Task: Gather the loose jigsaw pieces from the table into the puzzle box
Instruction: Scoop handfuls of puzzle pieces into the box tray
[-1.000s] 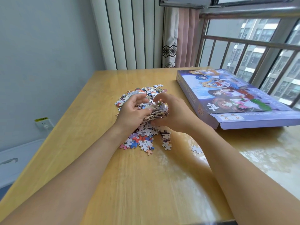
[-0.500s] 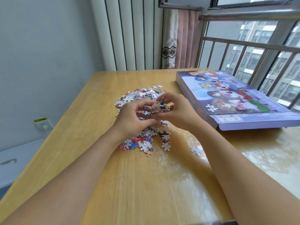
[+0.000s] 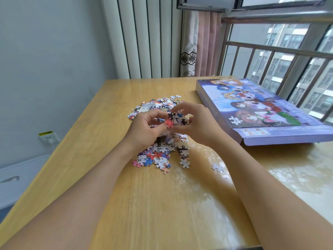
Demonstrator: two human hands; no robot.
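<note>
**Two bare arms, nothing worn**

The person shows only two arms and two hands. Both arms are bare from the bottom edge of the picture all the way up to the wrists, with no sleeves on them. The left hand (image 3: 144,129) and the right hand (image 3: 200,123) have no gloves. The fingernails that show look short and plain.
</note>
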